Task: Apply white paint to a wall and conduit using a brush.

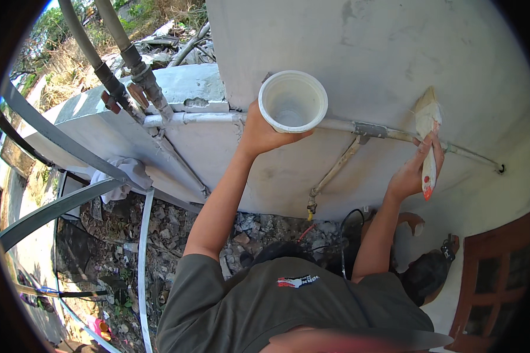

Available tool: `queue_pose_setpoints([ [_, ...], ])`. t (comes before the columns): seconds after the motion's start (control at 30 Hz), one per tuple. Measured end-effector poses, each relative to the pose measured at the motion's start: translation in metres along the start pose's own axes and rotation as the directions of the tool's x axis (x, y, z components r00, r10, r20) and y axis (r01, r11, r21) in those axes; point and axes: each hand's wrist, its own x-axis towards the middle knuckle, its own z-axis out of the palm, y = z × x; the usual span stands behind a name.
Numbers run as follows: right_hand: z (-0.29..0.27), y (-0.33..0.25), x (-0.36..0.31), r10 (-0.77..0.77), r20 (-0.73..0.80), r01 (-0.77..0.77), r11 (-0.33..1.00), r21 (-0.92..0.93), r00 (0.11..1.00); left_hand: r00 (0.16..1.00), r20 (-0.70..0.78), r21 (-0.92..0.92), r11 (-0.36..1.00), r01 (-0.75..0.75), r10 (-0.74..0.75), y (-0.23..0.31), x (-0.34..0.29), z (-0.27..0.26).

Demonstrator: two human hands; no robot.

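Observation:
Raised in front of the wall, my left hand [265, 134] is wrapped around a white plastic cup [292, 93]. Its mouth faces me, and I see a pale inside but cannot tell how much it holds. To the right, my right hand [407, 175] grips the handle of a flat paintbrush [428, 120], bristles up. White paint coats the brush, and red shows on its handle. Behind both hands runs a paint-smeared pipe [338, 125] along the whitish wall [359, 50]; whether the brush touches the wall, I cannot tell.
A branch pipe [335, 170] drops to a tap [311, 207]. Two upright pipes with red-handled valves [136, 94] stand at the left, above grey metal bars [62, 212]. Rubble [129, 253] covers the ground. Another person [423, 276] is at the lower right, near a brown door [500, 282].

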Motion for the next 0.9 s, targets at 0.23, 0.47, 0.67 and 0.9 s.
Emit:
queue_pose_setpoints([
  [0.23, 0.012, -0.04, -0.058, -0.147, 0.329, 0.129, 0.989, 0.077, 0.933, 0.987, 0.052, -0.158, 0.975, 0.157, -0.151, 0.004, -0.01, -0.001],
  [0.47, 0.014, -0.058, -0.067, 0.102, 0.293, -0.213, 0.902, 0.376, 0.951, 0.952, 0.215, -0.461, 0.836, 0.297, -0.219, -0.005, -0.069, -0.001],
  [0.67, 0.015, -0.061, -0.056, -0.267, 0.379, 0.141, 0.934, 0.329, 0.886, 0.968, 0.227, -0.792, 0.558, 0.247, -0.106, 0.022, -0.065, 0.028],
  [0.9, 0.013, -0.05, -0.062, -0.249, 0.308, 0.103, 0.902, 0.42, 0.918, 0.959, 0.234, -0.776, 0.563, 0.284, -0.161, 0.029, -0.06, 0.042],
])
